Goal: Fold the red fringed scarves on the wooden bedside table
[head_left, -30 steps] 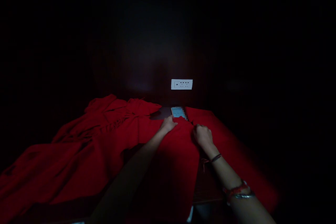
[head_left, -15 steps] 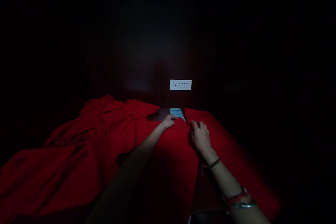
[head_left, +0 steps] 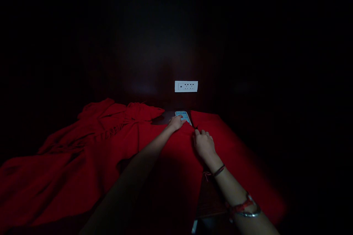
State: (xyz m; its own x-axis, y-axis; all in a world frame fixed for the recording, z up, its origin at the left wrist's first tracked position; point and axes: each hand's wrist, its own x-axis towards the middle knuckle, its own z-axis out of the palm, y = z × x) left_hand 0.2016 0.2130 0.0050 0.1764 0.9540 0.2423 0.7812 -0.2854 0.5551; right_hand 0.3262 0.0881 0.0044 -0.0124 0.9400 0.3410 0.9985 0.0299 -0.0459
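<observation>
A long piece of red cloth (head_left: 179, 161) lies in front of me, its far edge close to a lit phone (head_left: 180, 113). My left hand (head_left: 175, 122) rests at that far edge, two fingertips stretched out and apart over the lower part of the phone. At the cloth's right far corner, my right hand (head_left: 204, 144) has its fingers curled closed on the edge; the fingertips are partly hidden. A dark cord bracelet circles the right wrist, with red and silver bands farther up the forearm.
Gathered red fabric (head_left: 91, 147) spreads over the left side. Another flat red piece (head_left: 234, 150) lies to the right, beyond a strip of dark wooden table (head_left: 211, 198). A white socket panel (head_left: 186, 86) is on the dark wall behind. The surroundings are very dark.
The view has shifted slightly, moving everything a little left and up. My left fingers have spread farther over the phone. My right fingers have curled in closer to the cloth's edge.
</observation>
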